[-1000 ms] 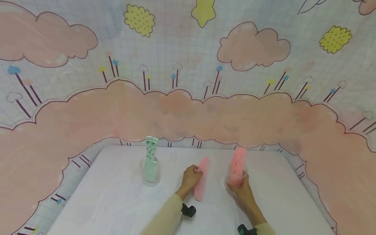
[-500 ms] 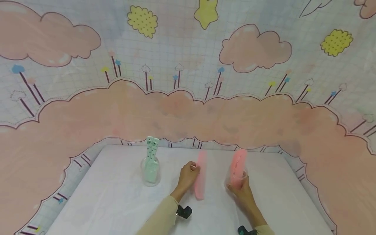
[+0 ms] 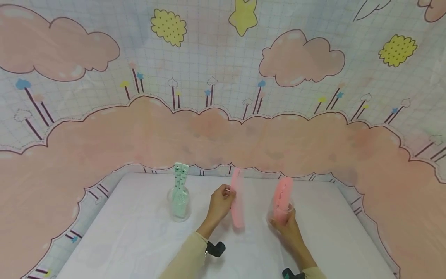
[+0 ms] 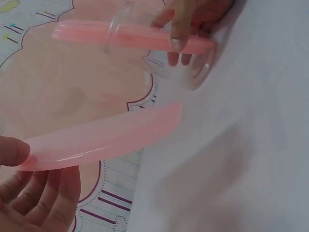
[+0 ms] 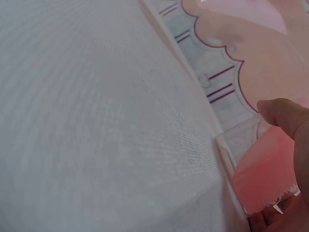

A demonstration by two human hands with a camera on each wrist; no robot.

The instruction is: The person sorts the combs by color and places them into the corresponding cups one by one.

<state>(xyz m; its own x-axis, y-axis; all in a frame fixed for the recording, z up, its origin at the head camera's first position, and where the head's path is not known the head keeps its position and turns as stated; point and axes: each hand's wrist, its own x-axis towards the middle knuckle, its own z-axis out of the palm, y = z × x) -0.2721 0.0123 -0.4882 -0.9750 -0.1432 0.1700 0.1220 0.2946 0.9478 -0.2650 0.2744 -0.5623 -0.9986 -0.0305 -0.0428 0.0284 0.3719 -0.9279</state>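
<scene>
My left hand pinches a long, translucent pink plastic strip between thumb and fingers. The strip stands upright over the table, with fine tooth-like marks near its top in the head view; its shadow falls on the table below in the left wrist view. To the right, my right hand grips a clear plastic cup near its lower part. Inside that cup lean darker pink strips, which rise above its rim. The right wrist view catches only part of this pink bundle, showing a jagged edge.
A second clear cup stands on the left of the table, holding mint-green pieces with dark-spotted upper ends. The white tabletop ends at a back wall hung with a cloud-patterned cloth.
My left hand has raised the pink strip and shifted slightly left and away from me, turning the strip more upright. My right hand and its cup have stayed in place.
</scene>
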